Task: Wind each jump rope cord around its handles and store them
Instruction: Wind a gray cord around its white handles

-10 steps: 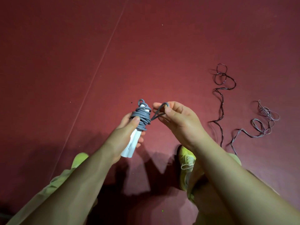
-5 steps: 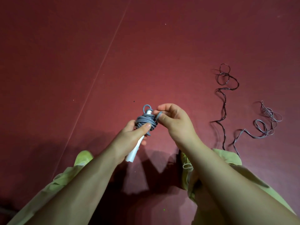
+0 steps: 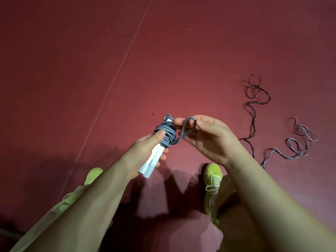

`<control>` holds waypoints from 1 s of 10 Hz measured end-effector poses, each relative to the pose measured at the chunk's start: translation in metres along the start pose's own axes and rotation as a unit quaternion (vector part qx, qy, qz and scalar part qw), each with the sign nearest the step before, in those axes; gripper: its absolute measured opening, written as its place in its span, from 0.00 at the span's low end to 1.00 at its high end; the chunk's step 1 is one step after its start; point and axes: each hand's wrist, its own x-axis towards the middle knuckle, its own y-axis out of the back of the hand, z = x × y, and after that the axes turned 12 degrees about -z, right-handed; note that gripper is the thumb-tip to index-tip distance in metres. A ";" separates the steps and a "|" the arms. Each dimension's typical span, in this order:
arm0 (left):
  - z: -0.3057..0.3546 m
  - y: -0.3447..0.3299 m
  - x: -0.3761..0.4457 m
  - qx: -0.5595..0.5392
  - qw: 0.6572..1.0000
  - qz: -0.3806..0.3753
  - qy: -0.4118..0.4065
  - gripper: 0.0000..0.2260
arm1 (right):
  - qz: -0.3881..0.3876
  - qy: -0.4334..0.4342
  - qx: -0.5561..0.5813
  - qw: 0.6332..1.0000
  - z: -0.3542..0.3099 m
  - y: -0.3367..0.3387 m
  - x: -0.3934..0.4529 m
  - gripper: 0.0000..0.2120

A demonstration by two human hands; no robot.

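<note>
Your left hand (image 3: 145, 151) grips the pair of white plastic jump rope handles (image 3: 151, 163), held together & tilted, lower ends pointing down-left toward you. Thumb presses on the bundle of grey cord (image 3: 166, 132) wound round the handles' upper part; the other fingers curl behind the handles. A small grey loop sticks up above the windings at the top end.

Your right hand (image 3: 209, 137) is just beside the bundle, to its right. Fingertips pinch a free loop of the same grey cord, which runs down-left from the fingers back into the windings. Rest of the hand is loosely curled, palm partly up.

Both hands are above the dark red floor (image 3: 91, 60), which has a thin pale line crossing it diagonally.

On the floor to your right, well apart from the hands: a thin dark twisted cord (image 3: 253, 122) lying loose in wavy loops, & further right a thin grey-lilac cord (image 3: 298, 144) in a loose tangle. Their handles aren't visible.

Below the arms: yellow-green lace-up shoes (image 3: 212, 180) & pale green trouser legs (image 3: 69, 200).
</note>
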 end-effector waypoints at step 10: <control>-0.005 0.025 -0.015 -0.064 0.933 -0.351 0.047 0.28 | -0.113 -0.142 -0.109 0.977 -0.014 0.009 -0.016 0.22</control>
